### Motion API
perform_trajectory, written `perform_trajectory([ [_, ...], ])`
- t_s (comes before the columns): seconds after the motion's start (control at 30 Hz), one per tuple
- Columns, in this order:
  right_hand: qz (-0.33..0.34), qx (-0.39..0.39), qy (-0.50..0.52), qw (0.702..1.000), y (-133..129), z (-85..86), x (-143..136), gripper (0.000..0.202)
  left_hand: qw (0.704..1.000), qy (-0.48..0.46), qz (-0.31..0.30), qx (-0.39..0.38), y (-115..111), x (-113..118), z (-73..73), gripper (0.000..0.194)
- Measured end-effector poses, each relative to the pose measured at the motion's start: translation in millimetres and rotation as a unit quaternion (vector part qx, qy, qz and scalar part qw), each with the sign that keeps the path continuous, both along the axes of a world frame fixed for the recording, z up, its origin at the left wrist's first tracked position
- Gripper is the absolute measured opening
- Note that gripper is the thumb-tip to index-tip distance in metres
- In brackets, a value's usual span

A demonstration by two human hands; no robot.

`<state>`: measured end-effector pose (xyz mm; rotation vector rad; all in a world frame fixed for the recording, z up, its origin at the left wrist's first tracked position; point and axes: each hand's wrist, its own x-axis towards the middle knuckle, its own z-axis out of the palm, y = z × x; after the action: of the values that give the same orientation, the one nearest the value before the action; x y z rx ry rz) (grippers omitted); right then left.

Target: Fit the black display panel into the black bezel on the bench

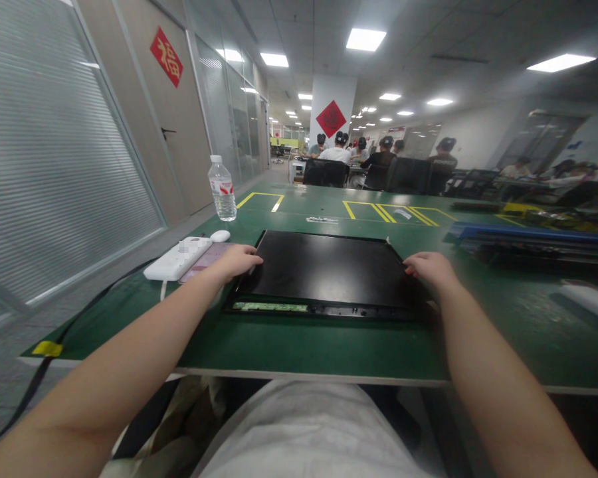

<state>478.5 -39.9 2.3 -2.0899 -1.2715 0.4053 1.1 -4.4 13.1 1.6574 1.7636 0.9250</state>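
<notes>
A flat black display panel [323,265] lies on the green table in front of me, with its dark frame around it. Along the near edge of the frame a narrow green circuit board [269,307] is exposed at the left. My left hand [239,261] is closed at the panel's left edge, thumb and fingers pinched there. At the opposite edge my right hand [431,268] has its fingers bent together on the panel's right side. The undersides of the fingertips are hidden in both cases.
Left of the panel are a white power strip [179,257], a flat pinkish item [206,260], a small white rounded object [220,236] and a water bottle [222,192]. Blue-edged dark panels [523,238] and a white bar [591,299] occupy the right. Several people sit beyond.
</notes>
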Motion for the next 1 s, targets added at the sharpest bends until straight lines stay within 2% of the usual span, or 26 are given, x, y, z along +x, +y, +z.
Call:
perform_trajectory([
  [0.2,0.007,0.014,0.004,1.0,0.5,-2.0,1.4,0.018,1.0,0.01,-0.003,-0.013,1.9,-0.7,-1.0,0.026],
  [0.43,0.011,0.021,0.006,1.0,0.6,-2.9,1.5,0.015,0.995,0.093,-0.028,-0.037,1.1,-0.2,0.5,0.036],
  [0.83,0.012,0.027,0.022,0.999,1.1,-3.0,1.5,0.013,0.986,0.15,-0.064,-0.02,4.6,-4.0,-1.8,0.03],
  [1.0,0.015,0.029,0.033,0.999,1.2,-2.9,1.8,0.013,0.986,0.148,-0.074,-0.013,5.9,-7.4,-4.4,0.028],
])
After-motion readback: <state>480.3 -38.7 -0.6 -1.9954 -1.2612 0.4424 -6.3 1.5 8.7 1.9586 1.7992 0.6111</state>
